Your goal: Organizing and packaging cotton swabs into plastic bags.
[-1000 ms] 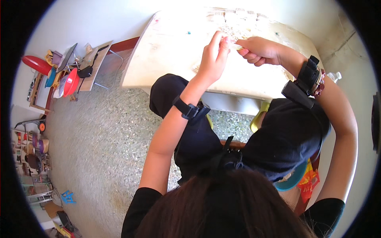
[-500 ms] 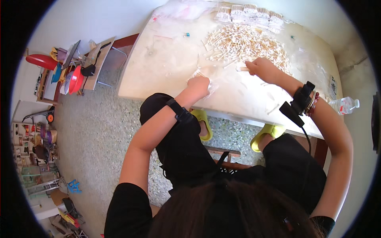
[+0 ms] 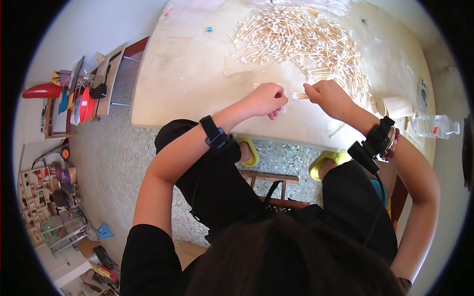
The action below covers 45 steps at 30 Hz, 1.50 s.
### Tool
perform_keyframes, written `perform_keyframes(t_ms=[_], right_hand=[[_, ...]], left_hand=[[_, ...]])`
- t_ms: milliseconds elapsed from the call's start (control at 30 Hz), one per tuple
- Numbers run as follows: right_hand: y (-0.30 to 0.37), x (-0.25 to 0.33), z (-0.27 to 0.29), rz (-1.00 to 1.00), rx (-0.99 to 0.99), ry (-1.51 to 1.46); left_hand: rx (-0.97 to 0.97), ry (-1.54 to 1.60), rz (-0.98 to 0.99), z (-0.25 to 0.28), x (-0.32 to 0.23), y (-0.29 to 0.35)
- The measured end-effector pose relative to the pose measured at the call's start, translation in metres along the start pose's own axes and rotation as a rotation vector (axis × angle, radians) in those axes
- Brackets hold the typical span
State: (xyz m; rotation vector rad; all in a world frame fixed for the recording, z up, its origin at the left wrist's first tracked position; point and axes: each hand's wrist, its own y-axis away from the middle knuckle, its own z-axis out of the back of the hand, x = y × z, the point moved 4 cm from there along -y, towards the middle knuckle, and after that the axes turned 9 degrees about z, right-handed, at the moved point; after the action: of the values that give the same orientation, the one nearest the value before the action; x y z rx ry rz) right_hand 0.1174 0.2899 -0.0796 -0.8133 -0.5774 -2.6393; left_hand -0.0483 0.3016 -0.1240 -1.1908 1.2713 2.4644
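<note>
Speckled terrazzo floor [image 3: 113, 158] runs under my knees, and the pale tabletop [image 3: 182, 84] starts just past them. Nearest its edge, my left hand [image 3: 266, 98] is curled shut, fingertips pinched on what looks like a small clear plastic bag [image 3: 285, 93], though it is too thin and washed out to be sure. My right hand [image 3: 328, 96] sits just beside it, fingers closed on a small bundle of cotton swabs [image 3: 299, 96] whose tips point at my left hand and nearly touch it. To do this well I judge I should keep the bundle flat and even, tips aligned, and hold the film's mouth steady and open so no stick snags. Beyond my hands lies the big loose heap of cotton swabs [image 3: 296, 39], spread toward the far edge. Off right stand a paper cup [image 3: 395, 106] and a water bottle [image 3: 434, 127]
</note>
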Motion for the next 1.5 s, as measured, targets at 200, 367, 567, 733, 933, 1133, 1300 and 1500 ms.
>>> perform_keyframes(t_ms=[200,367,567,733,933,1133,1300,1500], right_hand=[[-0.001,-0.024,-0.021,-0.008,0.018,0.007],[-0.002,-0.037,-0.038,-0.029,0.05,0.007],[-0.002,-0.04,-0.053,-0.029,0.073,0.014],[0.001,-0.045,-0.056,-0.095,0.042,-0.059],[0.003,-0.027,-0.063,-0.097,0.0,-0.121],[0.003,-0.02,-0.062,-0.064,-0.038,0.013],[0.004,-0.023,-0.061,-0.084,-0.046,-0.089],[0.005,-0.027,-0.063,0.007,-0.281,-0.156]], left_hand=[[0.108,0.181,-0.081,-0.022,0.001,-0.006],[0.089,0.323,-0.145,-0.026,0.006,-0.008],[0.106,0.334,-0.275,-0.018,-0.003,0.001],[-0.131,-0.111,-0.479,0.009,-0.002,0.01],[-0.157,-0.205,-0.429,-0.001,0.013,0.0],[-0.168,-0.135,-0.478,-0.003,0.006,0.005],[-0.285,-0.164,-0.513,-0.011,0.008,0.006],[-0.41,-0.184,-0.539,-0.017,0.004,0.012]])
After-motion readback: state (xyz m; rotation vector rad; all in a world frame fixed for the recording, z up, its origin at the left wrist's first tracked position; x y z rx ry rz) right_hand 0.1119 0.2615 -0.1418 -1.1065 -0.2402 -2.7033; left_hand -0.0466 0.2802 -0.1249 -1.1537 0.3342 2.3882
